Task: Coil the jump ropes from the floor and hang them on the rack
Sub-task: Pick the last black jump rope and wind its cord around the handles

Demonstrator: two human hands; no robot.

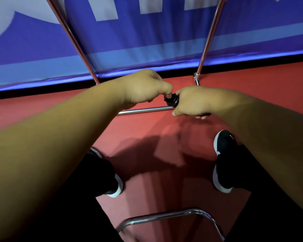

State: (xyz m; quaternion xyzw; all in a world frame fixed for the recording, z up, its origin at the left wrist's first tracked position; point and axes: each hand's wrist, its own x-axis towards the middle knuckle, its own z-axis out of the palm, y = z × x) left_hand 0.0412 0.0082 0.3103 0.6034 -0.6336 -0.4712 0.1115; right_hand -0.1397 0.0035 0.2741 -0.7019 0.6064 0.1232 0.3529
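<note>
We see only a small black ribbed bit of the jump rope (171,100) between the two hands, right at the end of the rack's (143,110) chrome crossbar. We cannot tell whether it is handle or coiled cord, or whether it touches the bar. The left hand (147,88) pinches it from above with curled fingers. The right hand (192,100) is wrapped round it and hides the rest. Black shoes (224,154) stand on the red floor (252,81), the left one half covered.
</note>
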